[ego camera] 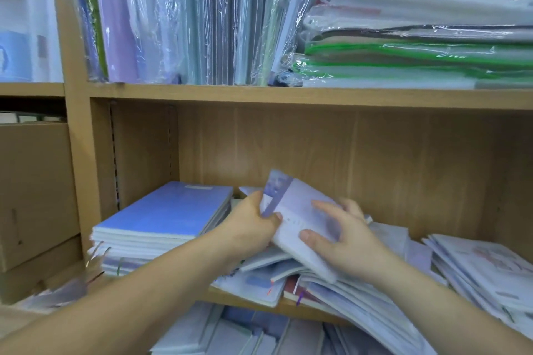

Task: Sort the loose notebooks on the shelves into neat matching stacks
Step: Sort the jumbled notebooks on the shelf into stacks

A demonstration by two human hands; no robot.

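Both my hands hold a pale lilac notebook (pixel 297 210) with a purple band, tilted above the middle shelf. My left hand (pixel 253 228) grips its left edge near the band. My right hand (pixel 343 239) grips its right side, thumb on the cover. Under it lies a loose, slanting pile of notebooks (pixel 288 282). A neat stack of blue notebooks (pixel 164 219) sits at the left of the shelf. A fanned stack of white notebooks (pixel 484 271) lies at the right.
The wooden shelf (pixel 259 96) above carries upright plastic-wrapped folders (pixel 187 17) and flat wrapped packs (pixel 418 37). More notebooks (pixel 245 334) fill the shelf below. A cardboard box (pixel 31 190) stands at the left. The shelf's back panel (pixel 346 153) is bare.
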